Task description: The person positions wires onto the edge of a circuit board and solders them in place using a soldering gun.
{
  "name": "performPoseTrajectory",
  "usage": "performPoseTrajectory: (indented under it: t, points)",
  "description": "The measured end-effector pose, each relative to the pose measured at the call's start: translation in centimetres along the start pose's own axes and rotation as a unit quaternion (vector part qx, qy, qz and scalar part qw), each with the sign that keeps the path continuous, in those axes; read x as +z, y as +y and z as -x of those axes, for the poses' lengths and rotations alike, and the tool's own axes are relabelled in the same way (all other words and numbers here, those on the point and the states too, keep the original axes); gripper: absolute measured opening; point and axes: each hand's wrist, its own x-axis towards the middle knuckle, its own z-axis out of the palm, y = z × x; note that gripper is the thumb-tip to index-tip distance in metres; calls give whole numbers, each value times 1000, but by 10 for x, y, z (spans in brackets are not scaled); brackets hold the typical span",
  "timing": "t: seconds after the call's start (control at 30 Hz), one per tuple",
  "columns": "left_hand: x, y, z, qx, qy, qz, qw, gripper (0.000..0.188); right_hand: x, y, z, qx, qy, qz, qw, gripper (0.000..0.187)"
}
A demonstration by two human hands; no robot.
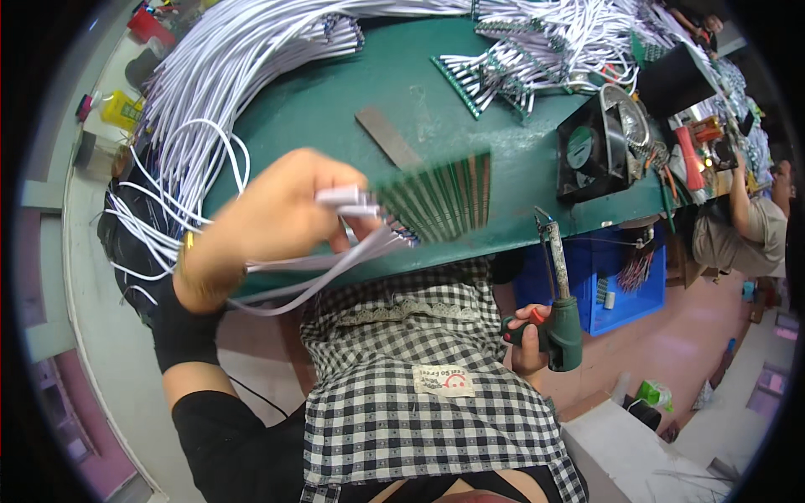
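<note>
Over the near part of the green table, my left hand is closed around white cables, whose loose lengths loop below it. Past their ends fans a panel of narrow green circuit board strips, blurred by motion. Whether the cables are joined to the panel, I cannot tell. Right of my checked apron, my right hand grips a soldering gun with a dark green body and red trigger. Its metal barrel points up, and the bent tip stands just off the table edge, apart from the panel.
A flat metal bar lies on the green table. Large bundles of white cables cover the back left. Wired boards lie at the back. Right are a black fan box, a blue bin and another person.
</note>
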Motion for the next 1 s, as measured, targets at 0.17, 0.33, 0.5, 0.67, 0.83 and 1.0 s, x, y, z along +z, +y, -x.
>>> performPoseTrajectory:
  t: [0.17, 0.33, 0.5, 0.67, 0.83, 1.0]
  points:
    - [-38, -54, -75, -159, -174, 134, 963, 14, 12, -13, -7, -50, -5, -2, 999, 33]
    - [-36, -74, -86, -191, -187, 78, 961, 11, 20, -24, -11, 1, -35, 17, 999, 35]
    - [-10, -49, -69, 3, 164, -379, 911, 20, 43, -31, -45, 43, -79, -45, 995, 36]
    - [13, -54, -56, 156, 196, -290, 924, 33, 61, -59, -62, 123, -100, -93, 983, 36]
    - [17, -49, -57, 210, 212, -133, 945, 22, 71, -59, -83, 121, -93, -153, 976, 32]
    - [14, -71, -54, 115, 233, -280, 924, 8, 72, -55, -88, 150, -66, -204, 965, 32]
